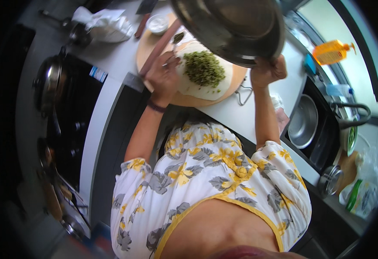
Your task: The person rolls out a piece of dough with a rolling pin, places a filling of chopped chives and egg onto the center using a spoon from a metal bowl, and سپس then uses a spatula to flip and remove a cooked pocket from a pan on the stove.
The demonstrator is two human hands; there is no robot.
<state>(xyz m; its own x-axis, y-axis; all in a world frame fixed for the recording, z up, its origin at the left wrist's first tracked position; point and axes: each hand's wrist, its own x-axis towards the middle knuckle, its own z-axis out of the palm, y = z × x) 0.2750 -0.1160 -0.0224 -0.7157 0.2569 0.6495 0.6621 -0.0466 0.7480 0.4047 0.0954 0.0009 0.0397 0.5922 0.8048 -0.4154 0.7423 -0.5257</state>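
My right hand [269, 72] grips the rim of a large metal basin [231, 30], held tilted above the far side of the board with its underside towards me. In my left hand [163, 76] is a metal spoon [178, 38] with bits of filling on its bowl. Between the hands, a heap of chopped green filling [204, 69] lies on a flat sheet of dough [199, 93], with a few crumbs near its front edge. The dough rests on a round wooden board [237, 77]. A wooden rolling pin [159, 48] lies along the board's left side, beside my left hand.
A small white tub [157, 24] stands at the board's far left, near a crumpled white bag [111, 27]. Leftward is a black cooktop [75, 106] with a lidded pot [48, 84]. On the right are a sink holding a metal bowl [303, 121], a faucet [354, 121] and an orange pump bottle [331, 52].
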